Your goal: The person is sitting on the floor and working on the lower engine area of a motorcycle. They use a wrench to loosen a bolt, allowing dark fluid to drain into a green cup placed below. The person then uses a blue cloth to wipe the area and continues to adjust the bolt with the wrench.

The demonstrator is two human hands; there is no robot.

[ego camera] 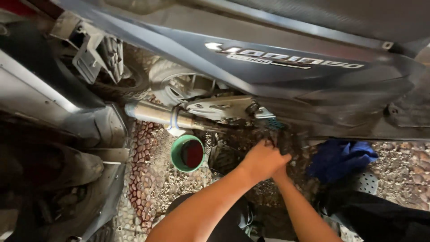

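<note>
Both forearms rise from the bottom centre. Left of them, a green cup (187,153) stands on gravel. At centre, the left hand (262,159) is curled against the scooter underside (286,130); the right hand (281,172) is hidden behind it, grip unclear. Further right lies a blue rag (340,157).

Both bare forearms reach forward and converge; the left hand (263,159) lies curled over the right hand (281,170) (mostly hidden beneath it), fingers bent downward.

Glossy dark plastic on the scooter panel (286,67) above me. Dull metal exhaust pipe (156,114), soft blue cloth (340,157), rough pebbled ground (148,179).
</note>
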